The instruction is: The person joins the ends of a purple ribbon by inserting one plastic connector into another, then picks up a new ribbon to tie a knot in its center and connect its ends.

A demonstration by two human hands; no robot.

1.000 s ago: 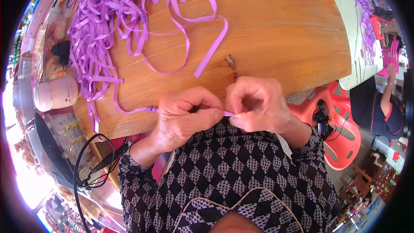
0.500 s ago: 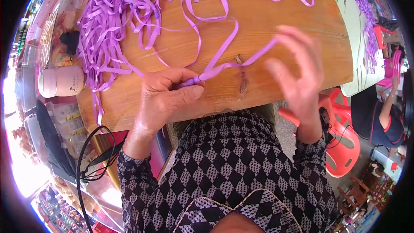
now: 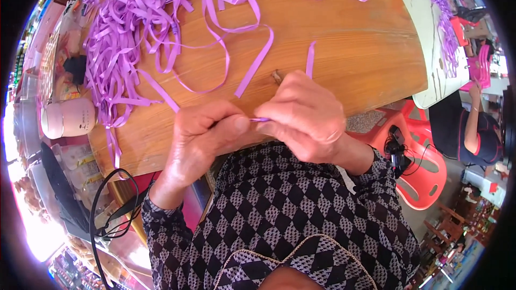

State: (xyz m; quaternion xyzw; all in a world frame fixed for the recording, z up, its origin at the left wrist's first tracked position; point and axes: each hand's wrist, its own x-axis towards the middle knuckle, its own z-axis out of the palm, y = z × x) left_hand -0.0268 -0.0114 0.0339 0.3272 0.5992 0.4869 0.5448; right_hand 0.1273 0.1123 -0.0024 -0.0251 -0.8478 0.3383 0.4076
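Observation:
Both my hands meet just above the near edge of the wooden table. My left hand [image 3: 207, 129] is closed, with thumb and fingers pressed on a purple ribbon. Close beside it, my right hand [image 3: 306, 115] pinches the same ribbon, and a short purple stretch [image 3: 260, 120] shows between the two grips. One ribbon end [image 3: 310, 59] sticks up past my right knuckles. Beyond my hands, another flat length of purple ribbon [image 3: 255, 70] lies on the wood. My fingers hide most of the held part, so any knot there cannot be made out.
A large heap of purple ribbon [image 3: 123, 27] covers the table's far left. Left of it stands a pale pink jar [image 3: 69, 118]. A black cable [image 3: 95, 220] loops below. At right are a marble-look table [image 3: 414, 0], a coral plastic chair [image 3: 427, 180] and another person [image 3: 465, 134].
My right hand has come left and down from the ribbon's stretched-out end to pinch close beside my left hand. The left hand keeps its grip. My view has shifted slightly.

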